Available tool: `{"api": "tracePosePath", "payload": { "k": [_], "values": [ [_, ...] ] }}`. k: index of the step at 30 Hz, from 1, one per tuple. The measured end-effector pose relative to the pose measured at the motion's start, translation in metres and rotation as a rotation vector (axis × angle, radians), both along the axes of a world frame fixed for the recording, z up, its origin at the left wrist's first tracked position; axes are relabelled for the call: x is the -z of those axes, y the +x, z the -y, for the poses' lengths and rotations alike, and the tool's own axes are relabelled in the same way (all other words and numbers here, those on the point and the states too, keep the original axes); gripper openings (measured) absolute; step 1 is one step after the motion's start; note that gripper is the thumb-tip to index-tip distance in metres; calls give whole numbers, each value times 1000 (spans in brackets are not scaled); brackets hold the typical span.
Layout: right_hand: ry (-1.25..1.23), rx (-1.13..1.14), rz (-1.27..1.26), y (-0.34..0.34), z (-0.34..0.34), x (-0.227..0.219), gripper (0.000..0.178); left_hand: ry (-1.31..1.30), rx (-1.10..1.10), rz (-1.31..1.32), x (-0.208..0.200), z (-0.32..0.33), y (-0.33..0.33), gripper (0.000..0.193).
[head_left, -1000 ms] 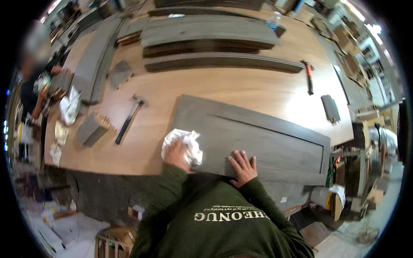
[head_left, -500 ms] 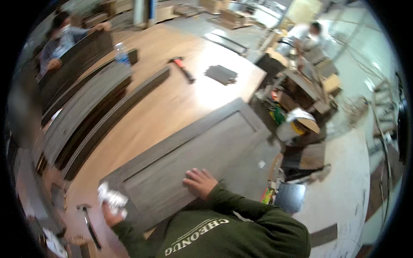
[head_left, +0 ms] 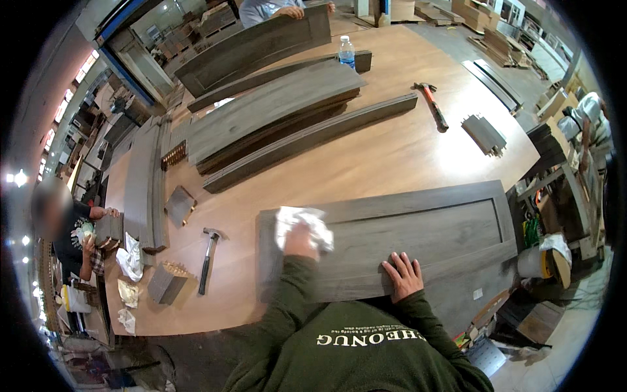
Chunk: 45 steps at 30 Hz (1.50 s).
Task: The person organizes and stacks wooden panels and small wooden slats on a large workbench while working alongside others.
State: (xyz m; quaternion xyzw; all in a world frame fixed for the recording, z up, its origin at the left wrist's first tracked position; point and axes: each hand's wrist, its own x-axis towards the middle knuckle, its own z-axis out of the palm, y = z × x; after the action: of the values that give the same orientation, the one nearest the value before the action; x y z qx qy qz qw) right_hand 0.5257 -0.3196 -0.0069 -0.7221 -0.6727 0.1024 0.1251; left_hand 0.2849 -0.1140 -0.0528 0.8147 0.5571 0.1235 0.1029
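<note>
A grey-stained wooden door panel (head_left: 424,235) lies flat on the big wooden workbench (head_left: 372,157) in front of me. My left hand (head_left: 299,240) presses a crumpled white cloth (head_left: 302,223) onto the panel's left end. My right hand (head_left: 403,276) rests flat, fingers spread, on the panel's near rail. Both arms wear dark green sleeves.
A hammer (head_left: 209,256) and small grey blocks (head_left: 164,281) lie left of the panel. Long grey boards (head_left: 274,111) are stacked across the bench, with a water bottle (head_left: 347,51) and a red-handled hammer (head_left: 431,104) beyond. A person (head_left: 72,235) stands at left; another holds a panel (head_left: 261,39) at the far end.
The view has swung back toward the left and far end of the bench. My left hand with the cloth sits further onto the panel's left end; my right hand stays flat.
</note>
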Motion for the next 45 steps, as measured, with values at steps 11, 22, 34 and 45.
{"api": "tracePosePath", "payload": {
  "k": [11, 22, 34, 45],
  "values": [
    [-10, -6, -6, -2, 0, -7, 58, 193, -431, 139, 43, 8, -126, 48],
    [-93, 1, 54, 22, 17, -8, 74, 520, -514, -176, -86, -148, -238, 71],
    [145, 1510, -1164, 61, 64, 68, 86, 322, -254, 260, 9, 32, -117, 55],
    [-76, 1075, -1495, 89, 63, 112, 39, 228, -231, 367, -6, 26, -69, 53]
  ]
}}
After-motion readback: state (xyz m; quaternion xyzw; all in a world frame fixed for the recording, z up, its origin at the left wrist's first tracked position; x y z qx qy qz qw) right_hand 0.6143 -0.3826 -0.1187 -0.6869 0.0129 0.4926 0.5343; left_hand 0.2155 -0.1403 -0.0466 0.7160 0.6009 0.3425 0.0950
